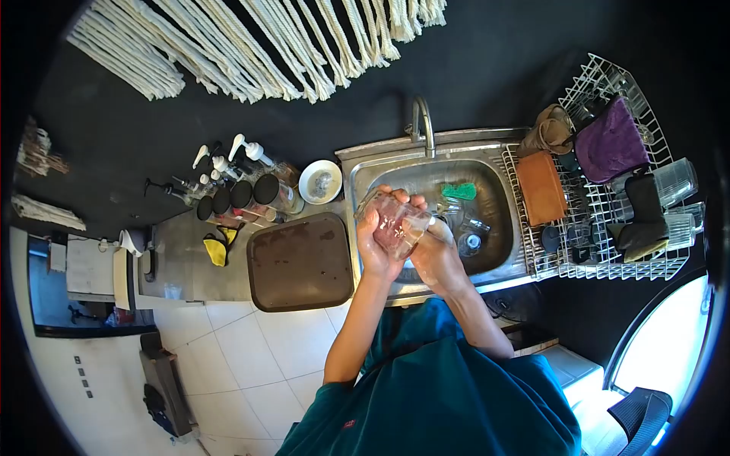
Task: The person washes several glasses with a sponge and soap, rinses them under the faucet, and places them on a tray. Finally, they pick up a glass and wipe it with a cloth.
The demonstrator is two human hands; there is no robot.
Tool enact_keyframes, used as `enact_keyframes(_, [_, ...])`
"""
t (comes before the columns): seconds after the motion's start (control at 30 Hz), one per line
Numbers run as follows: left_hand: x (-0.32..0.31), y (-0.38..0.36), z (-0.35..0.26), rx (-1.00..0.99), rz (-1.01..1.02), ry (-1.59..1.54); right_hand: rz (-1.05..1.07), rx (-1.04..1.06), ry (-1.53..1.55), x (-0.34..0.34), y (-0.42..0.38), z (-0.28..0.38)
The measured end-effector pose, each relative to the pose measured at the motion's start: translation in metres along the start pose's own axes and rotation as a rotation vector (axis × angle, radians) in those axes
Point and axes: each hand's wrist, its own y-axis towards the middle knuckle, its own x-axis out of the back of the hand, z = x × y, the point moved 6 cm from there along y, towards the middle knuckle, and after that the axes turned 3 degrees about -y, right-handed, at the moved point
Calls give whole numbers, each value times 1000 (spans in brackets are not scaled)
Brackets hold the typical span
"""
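Over the left side of the sink, both hands are wrapped round a clear drinking glass [398,221]. My left hand [378,242] grips it from the left, and its fingertips show along the top. From the right, my right hand [436,254] closes on the other end, its fingers partly hidden. The skin looks wet. Behind the hands, the metal sink basin [498,242] holds a green sponge [458,191] and several clear glass pieces [473,242]. The tap [426,129] stands at the back edge.
A wire dish rack [601,262] at the right carries glasses, a purple cloth [613,143] and a brown-orange item [541,188]. At the left are a brown tray [300,262], a white bowl [320,182], pump bottles [251,150] and a yellow-black cloth [218,247].
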Motion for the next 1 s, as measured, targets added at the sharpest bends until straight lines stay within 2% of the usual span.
enact_keyframes(0.07, [-4,-1,-1,31,-170,143,-25,-63,-257,11,-1,-5])
enact_keyframes(0.1, [-3,0,-1,20,-163,130,-20,-60,-274,11,0,-2])
enact_keyframes(0.17, [9,-1,0,101,-278,297,29,492,-1168,-9,-7,25])
enact_keyframes(0.2, [15,-5,2,149,-341,380,46,659,-1307,-18,-14,29])
enact_keyframes(0.23, [17,-9,5,156,-345,376,42,651,-1310,-17,-16,25])
enact_keyframes(0.3, [20,-11,13,172,-373,135,-17,575,-1330,-15,-14,22])
enact_keyframes(0.33, [13,-12,12,105,-351,117,-42,208,-1084,-10,-11,25])
enact_keyframes(0.37, [13,-13,14,104,-356,120,-40,204,-1080,-13,-13,24])
enact_keyframes(0.43, [-5,-6,9,-23,-30,36,-122,13,8,-10,-13,10])
enact_keyframes(0.47, [-6,-4,9,-10,-12,0,-123,-9,45,-16,-20,14])
enact_keyframes(0.5, [-8,-3,7,-9,-15,-1,-125,-12,45,-13,-21,11])
enact_keyframes(0.57, [-17,1,1,-21,-43,164,-109,67,-160,-4,-18,8])
enact_keyframes(0.6, [-20,1,0,-19,-34,165,-142,154,-401,-2,-17,14])
enact_keyframes(0.63, [-15,-1,1,26,-136,242,-144,165,-401,4,-14,14])
enact_keyframes(0.67, [-9,-3,3,72,-242,318,-60,318,-849,3,-14,20])
enact_keyframes(0.7, [-6,-4,6,78,-245,317,31,457,-1296,-4,-18,20])
enact_keyframes(0.73, [3,-8,12,112,-298,246,-28,750,-1433,-14,-29,26])
enact_keyframes(0.77, [12,-11,17,139,-350,174,-26,743,-1436,-15,-29,25])
enact_keyframes(0.83, [18,-9,23,145,-343,143,-58,467,-1261,-5,-12,22])
enact_keyframes(0.9, [17,-12,23,48,-334,129,-9,276,-922,-4,-5,30])
enact_keyframes(0.97, [19,-16,21,46,-376,89,-7,114,-709,6,-3,18])
enact_keyframes(1.0, [21,-18,21,48,-413,44,-6,111,-710,3,-4,19])
